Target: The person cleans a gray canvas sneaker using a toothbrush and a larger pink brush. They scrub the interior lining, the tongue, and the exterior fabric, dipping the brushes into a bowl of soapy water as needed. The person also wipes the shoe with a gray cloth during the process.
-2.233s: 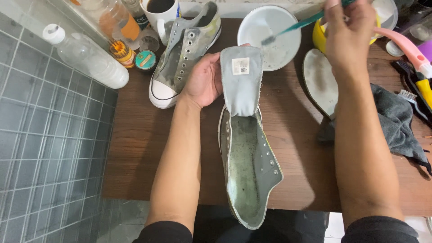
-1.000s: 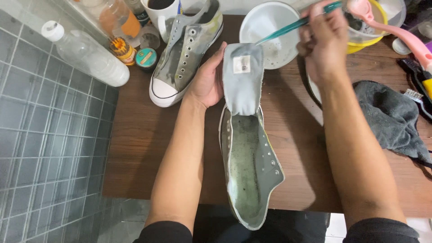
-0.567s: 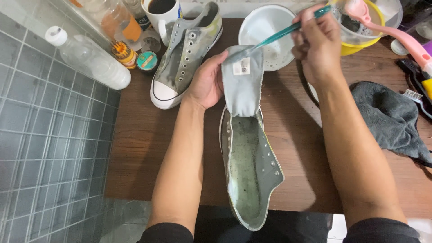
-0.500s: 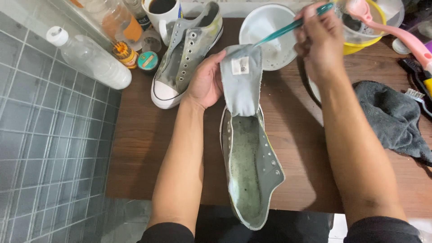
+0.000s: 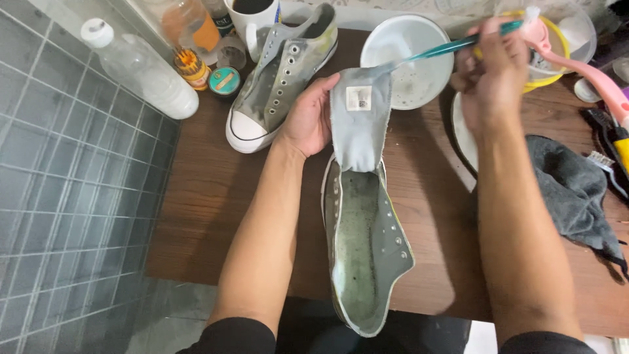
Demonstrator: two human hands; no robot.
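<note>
Hands on one shoe. Left hand [image 5: 313, 118] cupped behind tongue [image 5: 359, 118], thumb and fingers closed on its edge, holding it pulled up and spread flat. Right hand [image 5: 491, 72] closed round thin teal toothbrush [image 5: 452, 47], bristle end touching tongue's top edge, just in front of white bowl [image 5: 406, 59]. Shoe [image 5: 363, 262] lying on brown table [image 5: 216, 196] between forearms, laceless, flaps opened wide, near end hanging past table edge; toe end hidden by tongue.

Probably scrubbing step, on tongue's inner face. Calls for tongue kept taut against left palm and short strokes down from top edge, light around stitched label.

Tongue: grey canvas, limp, small white label near top. Shoe's inside: grey-green, blotched and grimy; metal eyelets along both flaps; pale rubber rim.

Beyond left hand, second shoe [image 5: 275, 78], same grey canvas, white toe cap, lying at an angle. Further left, clear plastic bottle [image 5: 141, 72] on its side, near grey tiles [image 5: 65, 216]. Right of right arm, crumpled dark cloth [image 5: 570, 190]; above it, pink brush [image 5: 590, 72] resting across yellow-rimmed bowl [image 5: 557, 49].
</note>
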